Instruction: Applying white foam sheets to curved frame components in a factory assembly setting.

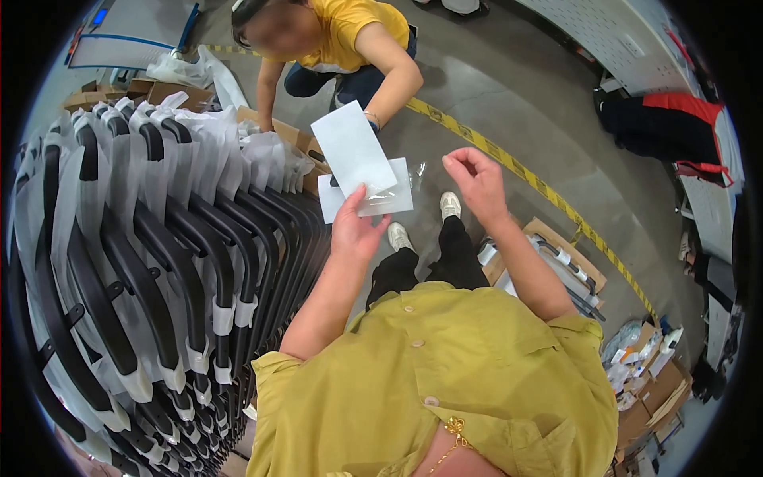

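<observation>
Head view: just before twelve o'clock, a white sheet (350, 147) is in the left hand (358, 226), its grip pinched at the lower edge, probably to leave most of its face uncovered. A second sheet (404, 181) lies partly behind. At two o'clock, the right hand (481, 183) is curled, fingertips close together; I cannot tell whether they hold anything. Toward nine, black tubes (163, 246) stand nested, pale wrapping (89, 207) between them, presumably against scratches.

Smooth grey floor (501, 87), pale patches of reflected light. Yellow tape line (515, 166) with dark markings running diagonally across it. White perforated panel (612, 40) at upper right. Pale, blue-edged board (127, 52) at upper left. Cardboard boxes (664, 389) at lower right. Room brightly lit.
</observation>
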The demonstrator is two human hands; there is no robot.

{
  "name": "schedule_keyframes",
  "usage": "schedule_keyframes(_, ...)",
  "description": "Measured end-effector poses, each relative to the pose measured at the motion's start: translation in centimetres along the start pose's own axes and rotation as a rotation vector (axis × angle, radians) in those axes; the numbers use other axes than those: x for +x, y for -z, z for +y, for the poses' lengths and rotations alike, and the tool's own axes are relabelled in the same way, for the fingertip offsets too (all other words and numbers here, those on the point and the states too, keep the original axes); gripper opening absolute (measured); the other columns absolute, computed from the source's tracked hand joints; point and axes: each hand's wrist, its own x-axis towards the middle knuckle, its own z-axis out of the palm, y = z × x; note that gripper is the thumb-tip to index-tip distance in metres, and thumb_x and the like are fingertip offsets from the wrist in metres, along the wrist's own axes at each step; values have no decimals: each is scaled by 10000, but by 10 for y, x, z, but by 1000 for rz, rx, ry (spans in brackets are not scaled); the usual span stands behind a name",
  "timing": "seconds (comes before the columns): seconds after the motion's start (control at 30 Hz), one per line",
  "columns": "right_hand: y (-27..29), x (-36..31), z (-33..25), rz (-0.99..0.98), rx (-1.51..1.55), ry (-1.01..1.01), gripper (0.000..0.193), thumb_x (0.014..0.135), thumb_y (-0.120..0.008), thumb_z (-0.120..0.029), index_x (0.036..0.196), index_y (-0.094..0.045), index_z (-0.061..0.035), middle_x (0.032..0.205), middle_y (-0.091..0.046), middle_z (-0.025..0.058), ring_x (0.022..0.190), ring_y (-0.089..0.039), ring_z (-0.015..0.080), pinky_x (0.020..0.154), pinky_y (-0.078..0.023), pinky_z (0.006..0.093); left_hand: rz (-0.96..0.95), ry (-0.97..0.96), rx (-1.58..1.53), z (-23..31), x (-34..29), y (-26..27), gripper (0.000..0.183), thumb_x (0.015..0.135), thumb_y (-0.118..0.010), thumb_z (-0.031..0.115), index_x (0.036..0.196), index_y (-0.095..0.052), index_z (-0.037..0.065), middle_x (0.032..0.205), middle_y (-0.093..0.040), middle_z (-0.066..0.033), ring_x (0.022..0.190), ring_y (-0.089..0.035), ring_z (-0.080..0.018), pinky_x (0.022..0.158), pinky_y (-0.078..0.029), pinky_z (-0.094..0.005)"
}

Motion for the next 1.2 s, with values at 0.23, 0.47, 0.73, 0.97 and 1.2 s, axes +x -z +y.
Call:
schedule_keyframes(0.23, 10, 46, 14, -148, 18, -189, 194, 780, -582, -176, 737, -570, 13, 583, -491, -32, 561, -415, 33, 504, -352, 202, 60, -10, -109, 18, 71, -17, 333, 783, -561, 178, 1096, -453, 146, 1126, -464, -17, 1080, -418, -184, 918, -290, -479)
schedule_keyframes(0.47, -1, 63, 49, -279, 55, -357, 177, 787, -584, -206, 775, -590, -30, 645, -521, -31, 573, -432, 39, 527, -363, 187, 196, 1, -140, 20, 127, -18, 288, 799, -529, 182, 1079, -471, 146, 1094, -484, -23, 1096, -396, -186, 917, -277, -525)
schedule_keyframes(0.73, -94, 93, 122, -328, 271, -905, 191, 719, -611, -219, 730, -582, -30, 629, -534, 17, 533, -465, 101, 485, -376, 219, 192, 76, -126, 5, 161, -1, 327, 808, -497, 220, 1127, -456, 161, 1168, -468, -34, 1120, -394, -204, 944, -217, -519)
schedule_keyframes(0.97, -60, 69, 157, -201, 328, -850, 61, 722, -588, -114, 718, -574, -55, 641, -527, 17, 549, -473, 88, 469, -363, 211, 13, 236, -113, 14, 112, 33, 325, 802, -557, 226, 1084, -442, 111, 1125, -451, -109, 1100, -399, -266, 892, -335, -505)
schedule_keyframes(1.2, -2, 12, 113, -522, 121, -614, 82, 759, -570, -106, 782, -592, -31, 661, -531, -33, 609, -488, 62, 566, -386, 190, 52, -158, -33, 48, 60, 41, 138, 792, -589, 201, 897, -514, 151, 810, -527, 31, 754, -486, -107, 657, -386, -272)
